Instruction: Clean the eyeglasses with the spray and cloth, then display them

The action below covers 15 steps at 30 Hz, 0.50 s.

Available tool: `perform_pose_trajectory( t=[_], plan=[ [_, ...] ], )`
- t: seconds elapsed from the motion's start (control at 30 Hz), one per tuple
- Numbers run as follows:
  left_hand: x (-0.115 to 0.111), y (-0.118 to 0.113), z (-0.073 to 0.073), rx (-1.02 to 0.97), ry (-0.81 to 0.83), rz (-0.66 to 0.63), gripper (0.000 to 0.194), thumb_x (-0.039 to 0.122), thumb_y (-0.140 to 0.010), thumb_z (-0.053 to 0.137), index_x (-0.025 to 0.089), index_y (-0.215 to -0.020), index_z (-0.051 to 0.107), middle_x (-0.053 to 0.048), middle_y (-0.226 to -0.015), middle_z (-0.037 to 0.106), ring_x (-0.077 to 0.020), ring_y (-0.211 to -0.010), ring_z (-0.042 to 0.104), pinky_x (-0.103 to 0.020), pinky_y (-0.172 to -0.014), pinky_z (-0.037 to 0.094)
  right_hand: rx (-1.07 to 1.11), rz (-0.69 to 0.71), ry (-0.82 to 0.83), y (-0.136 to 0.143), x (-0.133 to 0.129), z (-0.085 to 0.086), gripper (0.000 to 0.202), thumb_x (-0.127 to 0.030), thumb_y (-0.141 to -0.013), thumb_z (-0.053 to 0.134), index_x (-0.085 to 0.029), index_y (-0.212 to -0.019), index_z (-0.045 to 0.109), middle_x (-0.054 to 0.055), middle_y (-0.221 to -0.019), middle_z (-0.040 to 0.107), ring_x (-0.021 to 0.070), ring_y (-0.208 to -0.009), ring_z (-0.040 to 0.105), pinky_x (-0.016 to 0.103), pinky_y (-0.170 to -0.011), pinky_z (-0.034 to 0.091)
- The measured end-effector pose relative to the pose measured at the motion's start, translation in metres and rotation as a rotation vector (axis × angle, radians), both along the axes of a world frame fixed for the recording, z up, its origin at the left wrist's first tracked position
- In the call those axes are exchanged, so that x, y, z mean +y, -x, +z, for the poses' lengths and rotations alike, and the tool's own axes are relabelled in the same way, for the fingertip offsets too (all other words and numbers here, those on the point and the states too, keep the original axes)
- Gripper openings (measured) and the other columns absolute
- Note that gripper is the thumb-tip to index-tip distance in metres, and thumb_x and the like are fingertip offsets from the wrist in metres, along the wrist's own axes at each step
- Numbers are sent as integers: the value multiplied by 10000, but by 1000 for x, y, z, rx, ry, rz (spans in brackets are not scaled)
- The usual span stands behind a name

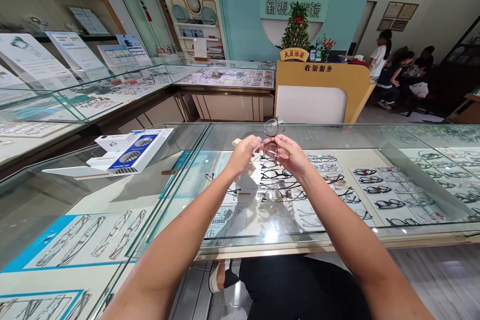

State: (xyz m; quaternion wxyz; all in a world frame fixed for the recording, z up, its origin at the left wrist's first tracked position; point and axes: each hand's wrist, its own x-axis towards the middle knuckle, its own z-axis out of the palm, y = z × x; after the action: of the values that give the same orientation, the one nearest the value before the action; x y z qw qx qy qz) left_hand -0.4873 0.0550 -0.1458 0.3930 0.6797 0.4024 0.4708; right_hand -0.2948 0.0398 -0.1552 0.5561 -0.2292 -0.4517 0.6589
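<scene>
A pair of thin-framed round eyeglasses (pixel 271 127) is held up above the glass counter, its lenses one over the other. My right hand (pixel 291 155) pinches the frame around its middle. Close by on the left, my left hand (pixel 243 155) is closed on a cream-coloured cloth (pixel 255 164), part of which hangs below the fingers. The left fingertips are near the glasses; whether they touch cannot be made out. Beneath both hands, rows of eyeglasses (pixel 277 175) lie inside the glass display counter (pixel 262 245).
An open white and blue box (pixel 137 152) stands on the countertop at left. More frames (pixel 378 190) fill the case to the right. Beyond are another display case (pixel 228 77), a yellow cashier desk (pixel 318 67) with plants, and several people (pixel 392 72) at far right.
</scene>
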Motion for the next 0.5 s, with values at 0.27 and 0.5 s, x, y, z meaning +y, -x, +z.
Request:
perform_pose_trajectory(
  t=[0.27, 0.5],
  plan=[
    [-5, -2, -6, 259, -57, -104, 459, 670, -974, 550, 230, -842, 544, 15, -771, 554, -195, -762, 480, -334, -743, 368, 86, -66, 18, -3, 8, -8, 394, -500, -790, 1013, -246, -926, 745, 43, -1109, 887, 221, -1040, 844, 345, -940, 710],
    [24, 18, -9, 81, -15, 133, 477, 701, -981, 532, 233, -907, 583, -23, -869, 640, -202, -805, 567, -342, -801, 469, 119, -51, 29, -5, 10, -8, 325, -437, -843, 981, -237, -931, 741, 54, -1091, 884, 229, -1056, 853, 351, -953, 706]
  ],
)
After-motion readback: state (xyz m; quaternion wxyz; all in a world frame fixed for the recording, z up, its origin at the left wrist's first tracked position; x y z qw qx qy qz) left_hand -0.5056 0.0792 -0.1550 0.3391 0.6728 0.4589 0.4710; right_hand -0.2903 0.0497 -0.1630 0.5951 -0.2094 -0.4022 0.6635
